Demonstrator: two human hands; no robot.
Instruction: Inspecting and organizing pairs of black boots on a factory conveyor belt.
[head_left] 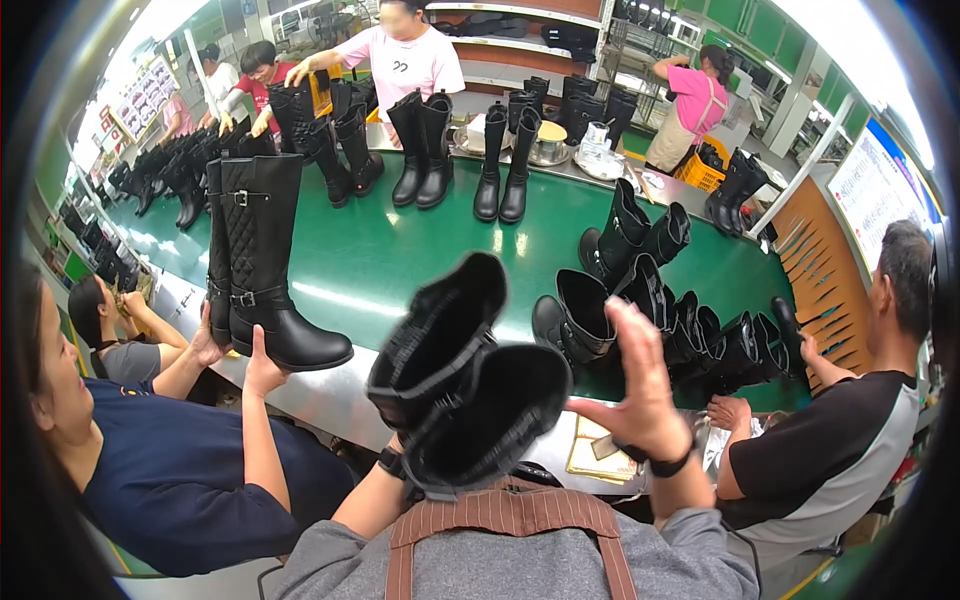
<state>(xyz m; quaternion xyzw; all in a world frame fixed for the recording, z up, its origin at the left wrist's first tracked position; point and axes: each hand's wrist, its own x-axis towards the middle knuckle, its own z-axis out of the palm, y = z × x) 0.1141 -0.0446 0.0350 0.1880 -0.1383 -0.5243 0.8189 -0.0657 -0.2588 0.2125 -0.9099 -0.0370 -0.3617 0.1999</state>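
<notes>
A pair of black boots [440, 350] is held up in front of my chest, tilted so the dark shaft openings face me. My left hand [396, 445] supports the pair from the left; the boots hide nearly all of its fingers. Just right of the boots, my right hand [645, 385] is raised and open, fingers stretched and thumb apart, with nothing in it. Behind that hand, several black boots stand or lean on the green table [400, 250].
To my left, a co-worker holds tall quilted boots [262, 240] with buckled straps. Another on my right handles a dark boot [787, 325]. Yellowish papers [600, 450] lie on the near metal edge. More boot pairs [505, 160] line the far side, with an orange crate [703, 168] beyond.
</notes>
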